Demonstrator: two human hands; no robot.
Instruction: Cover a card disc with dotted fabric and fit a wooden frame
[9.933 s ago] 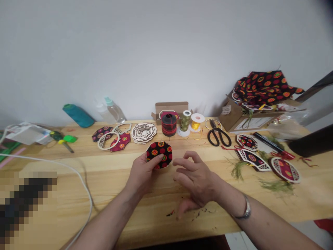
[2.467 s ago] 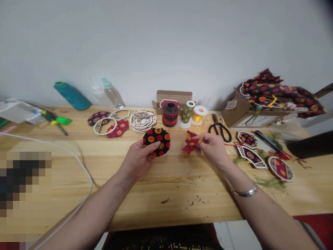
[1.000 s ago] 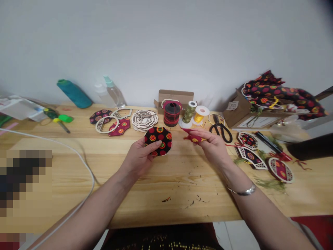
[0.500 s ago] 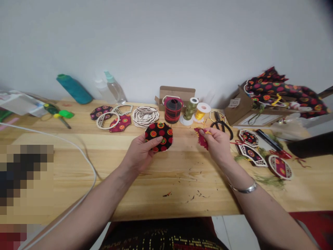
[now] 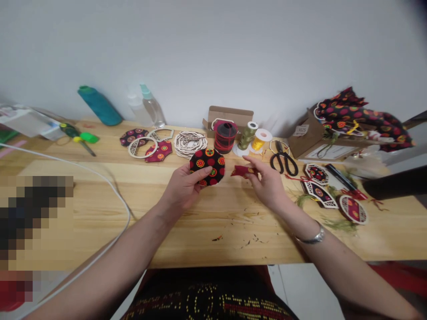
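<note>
My left hand (image 5: 185, 184) is closed on a rounded, black fabric-covered piece (image 5: 213, 162) with red dots and orange flowers, the thumb lying across its face. To the right, my right hand (image 5: 268, 180) pinches a small dark-red fabric scrap (image 5: 242, 170), which points toward the left hand. The scrap and the black piece are apart. Just beyond the hands stand a spool of black and red thread (image 5: 225, 138), a green thread spool (image 5: 247, 137) and a yellow thread spool (image 5: 260, 140). Black-handled scissors (image 5: 283, 162) lie past the right hand.
White cut-out frames (image 5: 191, 144) are stacked at the back. Fabric pieces (image 5: 160, 151) lie left of them. A cardboard box (image 5: 310, 142) holding patterned cloth stands right, near finished ornaments (image 5: 354, 210). A white cable (image 5: 110, 186) crosses the left. Dark snippets (image 5: 217, 238) lie in front.
The right hand has turned and moved left, bringing the red scrap nearer the black piece; its fingers are more extended. The left hand keeps its hold. The whole view has shifted slightly.
</note>
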